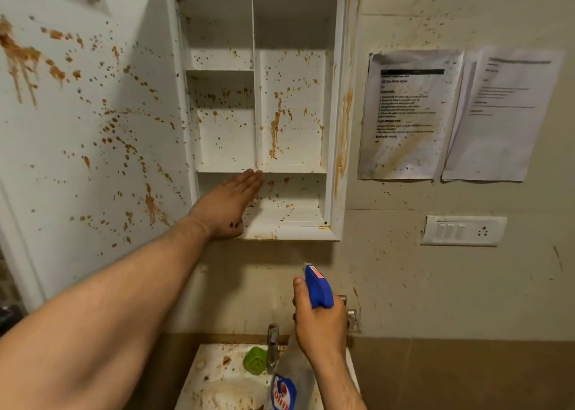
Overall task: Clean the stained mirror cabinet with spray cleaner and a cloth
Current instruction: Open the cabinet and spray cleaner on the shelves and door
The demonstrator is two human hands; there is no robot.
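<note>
The white mirror cabinet (337, 129) hangs open on the wall, its shelves and back spattered with brown stains. Its door (93, 123) is swung out to the left, and the inner face is stained too. My left hand (227, 204) reaches into the bottom compartment with fingers straight, heel at the front edge. Below the cabinet my right hand (320, 322) grips the neck of a clear spray bottle (294, 378) with a blue trigger head (317, 288), nozzle pointing up toward the cabinet. No cloth is visible.
A stained sink (217, 384) with a metal tap (273, 344) and a green object (255, 360) lies directly below. Two printed sheets (410, 114) are stuck to the wall on the right, above a switch plate (463, 230). The wall is speckled with stains.
</note>
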